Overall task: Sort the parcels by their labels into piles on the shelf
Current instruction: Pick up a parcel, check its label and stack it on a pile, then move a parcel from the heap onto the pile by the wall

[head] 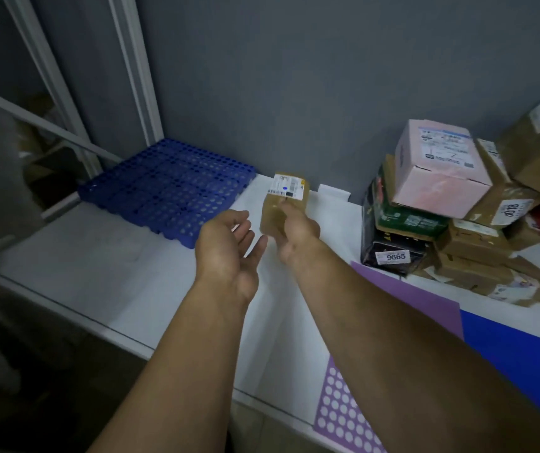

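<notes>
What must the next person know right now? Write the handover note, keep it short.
Right hand grips a small brown parcel, label up, above the white shelf.
Left hand open, palm up, beside it, holding nothing.
Unsorted parcels heaped at the shelf's right end, pink box on top.
Blue grid mat at the left end.
Done: no sorted pile in view. Left: read this label, place it, then work through the heap.

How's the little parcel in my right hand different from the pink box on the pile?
The small brown parcel is slim and held up by the right hand; the pink box is bulkier and rests tilted on the stacked parcels. The small brown parcel's label sits at its far end; the pink box's covers its top face. Both carry white printed labels.
</notes>
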